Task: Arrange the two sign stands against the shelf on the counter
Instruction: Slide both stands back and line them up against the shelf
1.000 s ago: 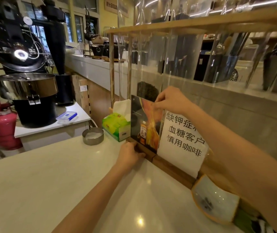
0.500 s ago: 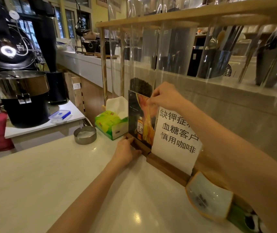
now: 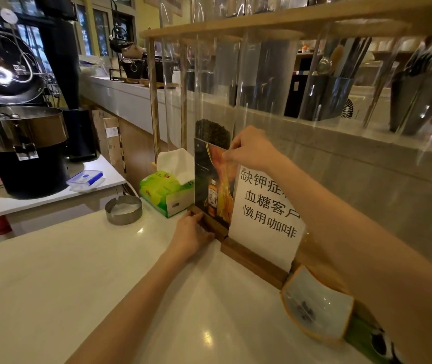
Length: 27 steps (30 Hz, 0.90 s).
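— Head view: what has changed over the last second?

— Very little, and that is the point. My left hand [image 3: 192, 233] stays on the wooden base of the dark poster stand [image 3: 213, 185], fingers closed over its near edge. My right hand [image 3: 251, 151] keeps its pinch on the top edge of that same panel, thumb and forefinger together on it. The stand has hardly shifted against the shelf [image 3: 275, 19]; it is mostly my head that has moved.

— Where do the two stands sit now?

— Both are upright on the counter [image 3: 78, 285], right in front of the shelf's clear tubes. The white notice stand [image 3: 267, 206] is just beside the poster stand, on the side farther from the tissue box [image 3: 166, 193], and their wooden bases touch or nearly touch.

— So is the job finished?

— Nearly, I judge. The poster stand's base sits slightly closer to the shelf than the notice's, so a small squaring-up may remain before I let go. Whether either back touches the shelf, I cannot tell.
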Available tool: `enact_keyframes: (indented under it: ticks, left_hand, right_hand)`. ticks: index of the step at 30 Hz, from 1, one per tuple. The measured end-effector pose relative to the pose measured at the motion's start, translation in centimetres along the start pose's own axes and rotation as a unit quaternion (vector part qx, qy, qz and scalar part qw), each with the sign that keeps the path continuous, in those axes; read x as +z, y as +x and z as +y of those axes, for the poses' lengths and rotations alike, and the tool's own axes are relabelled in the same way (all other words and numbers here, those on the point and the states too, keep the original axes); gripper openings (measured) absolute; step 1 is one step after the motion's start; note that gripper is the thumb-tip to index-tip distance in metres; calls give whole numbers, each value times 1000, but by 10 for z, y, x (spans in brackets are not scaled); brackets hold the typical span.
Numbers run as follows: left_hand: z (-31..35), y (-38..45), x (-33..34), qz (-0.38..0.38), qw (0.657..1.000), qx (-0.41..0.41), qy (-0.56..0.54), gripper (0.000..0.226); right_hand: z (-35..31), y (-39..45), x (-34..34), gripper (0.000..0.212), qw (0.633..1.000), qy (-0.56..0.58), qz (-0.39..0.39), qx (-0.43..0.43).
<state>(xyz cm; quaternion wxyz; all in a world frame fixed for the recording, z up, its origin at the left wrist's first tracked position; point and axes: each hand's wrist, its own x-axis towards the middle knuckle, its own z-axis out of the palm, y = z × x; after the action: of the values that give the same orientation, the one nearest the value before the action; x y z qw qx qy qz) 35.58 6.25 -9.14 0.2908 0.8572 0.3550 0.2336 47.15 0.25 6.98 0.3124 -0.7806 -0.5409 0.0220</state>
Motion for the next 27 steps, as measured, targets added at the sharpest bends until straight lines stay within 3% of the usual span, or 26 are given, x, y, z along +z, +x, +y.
enact_keyframes:
  ticks: [4,9,13,20,23,25,27]
  left_hand:
    - [3,-3,-1,-32,999,18,22,41]
    - [8,-10,-4,-98,991,49,77,29]
    - [18,-26,-3,-111,987,82,79,40]
    - [28,-58,20,-19,980,137,143,34]
    - [31,-65,31,13,966,159,202,28]
    - [36,-71,32,14,962,177,206,13]
    - [39,-72,37,0,951,192,241,17]
  right_hand:
    - [-3,-1,-1,29,1000,-28,-5,2]
    - [-5,-8,-8,45,988,-154,2,9]
    - [3,-22,-27,44,996,-84,-33,-10]
    - [19,-63,-51,24,995,-60,-66,-34]
    - [23,-68,-44,21,997,-50,-31,-43]
    - [23,-69,-41,20,998,-49,-6,-48]
    - [23,-70,-40,21,998,-53,4,-46]
